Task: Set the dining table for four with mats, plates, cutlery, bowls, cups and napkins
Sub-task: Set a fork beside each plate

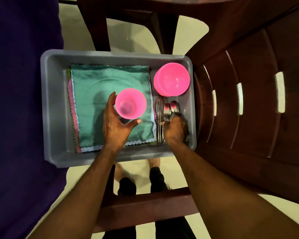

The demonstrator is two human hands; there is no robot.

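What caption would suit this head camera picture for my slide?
Left hand holds a pink cup over green cloths while right hand grips cutlery in a grey tub.

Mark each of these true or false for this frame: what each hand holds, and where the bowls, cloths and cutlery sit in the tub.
1. The left hand holds a pink cup. True.
2. The right hand is empty. False: it grips cutlery.
3. The pink bowls are stacked in the grey tub. True.
4. The top cloth is pink. False: it is teal.
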